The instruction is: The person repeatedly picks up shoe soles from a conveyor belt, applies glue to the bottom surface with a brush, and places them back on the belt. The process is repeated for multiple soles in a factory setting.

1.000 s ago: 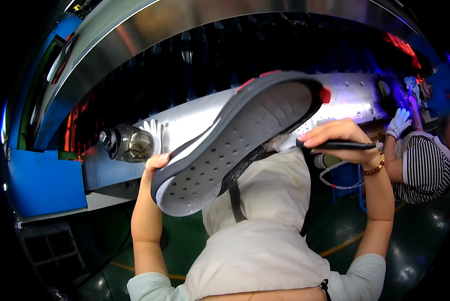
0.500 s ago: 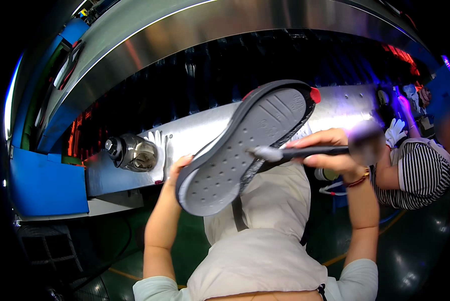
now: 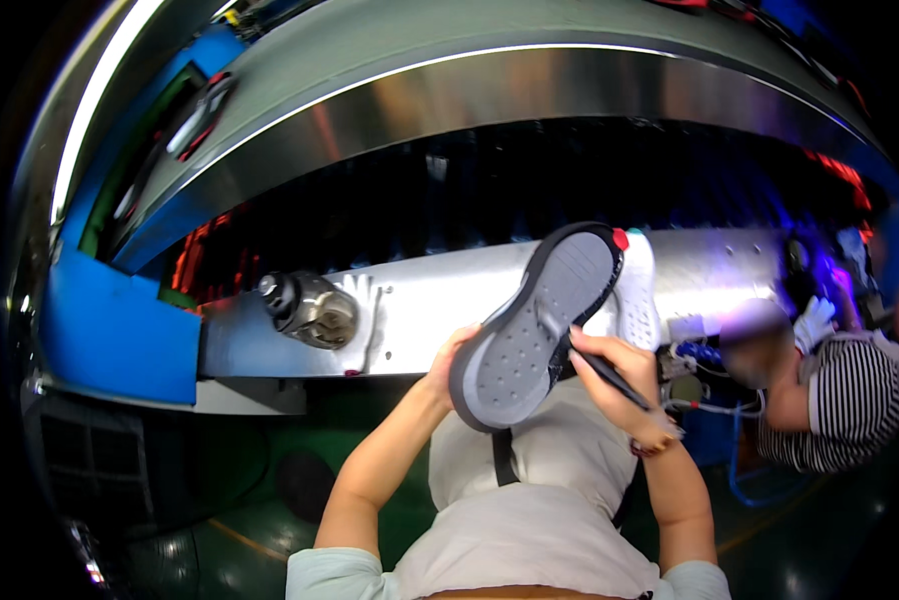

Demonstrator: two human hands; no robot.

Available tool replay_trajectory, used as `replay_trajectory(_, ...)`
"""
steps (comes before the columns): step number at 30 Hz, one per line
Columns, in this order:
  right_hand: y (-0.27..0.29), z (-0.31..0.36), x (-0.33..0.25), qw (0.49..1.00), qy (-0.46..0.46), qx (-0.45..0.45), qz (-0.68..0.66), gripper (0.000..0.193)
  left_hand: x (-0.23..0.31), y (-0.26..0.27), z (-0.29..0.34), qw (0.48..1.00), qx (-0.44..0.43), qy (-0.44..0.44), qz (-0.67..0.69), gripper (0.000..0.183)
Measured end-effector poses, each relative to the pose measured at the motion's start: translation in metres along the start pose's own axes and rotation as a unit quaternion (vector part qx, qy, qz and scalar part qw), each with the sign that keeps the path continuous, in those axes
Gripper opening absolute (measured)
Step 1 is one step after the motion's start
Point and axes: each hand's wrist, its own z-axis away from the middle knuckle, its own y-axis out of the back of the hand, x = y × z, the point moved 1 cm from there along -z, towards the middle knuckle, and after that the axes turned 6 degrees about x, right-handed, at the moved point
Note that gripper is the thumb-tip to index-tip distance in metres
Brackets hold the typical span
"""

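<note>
A grey shoe sole [image 3: 517, 365] with a dark raised rim and a red patch at its toe is held tilted over my lap. My left hand [image 3: 447, 365] grips its left edge near the heel, fingers partly hidden behind it. Closed round the dark handle of a brush [image 3: 614, 378], my right hand [image 3: 624, 385] is at the sole's right edge. The brush's bristle end is blurred near the sole's middle, and I cannot tell whether it touches. A white sole [image 3: 637, 295] lies on the metal shelf just behind, partly covered by the grey one.
On the metal shelf [image 3: 439, 310] stand a tinted bottle [image 3: 319, 312] with a black cap and, beside it, a white glove [image 3: 362, 315]. Beyond rises a conveyor [image 3: 469, 25] carrying a shoe part [image 3: 197, 118]. At right sits a co-worker in a striped top [image 3: 849, 400].
The brush has swung from pointing left across the sole to a steep slant, its handle end now lower right. My right hand has drawn closer to the sole. The whole view has shifted.
</note>
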Motion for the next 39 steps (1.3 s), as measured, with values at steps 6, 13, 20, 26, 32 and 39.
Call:
replay_trajectory(6,0.062,0.03,0.021,0.85,-0.133,0.081,-0.503,0.023,0.046,-0.028,0.064,0.978,0.003,-0.173,-0.116,0.056)
replay_trajectory(13,0.049,0.032,0.037,0.864,-0.179,0.056,-0.468,0.021,0.192,-0.15,0.033,0.891,-0.184,-0.374,0.181,0.065)
replay_trajectory(20,0.05,0.031,0.047,0.822,-0.225,0.141,-0.503,0.019,0.122,-0.168,-0.008,0.762,-0.042,-0.398,-0.509,0.019)
replay_trajectory(26,0.066,0.036,0.074,0.798,-0.274,0.326,-0.426,0.025,0.062,-0.148,-0.013,-0.009,-0.141,-0.519,-0.843,0.01)
replay_trajectory(32,0.057,0.038,0.079,0.795,-0.305,0.33,-0.407,0.028,0.018,-0.142,-0.005,-0.201,-0.283,-0.425,-0.836,0.02)
replay_trajectory(39,0.053,0.035,0.082,0.804,-0.296,0.306,-0.414,0.026,-0.016,-0.161,0.004,-0.214,-0.38,-0.506,-0.744,0.013)
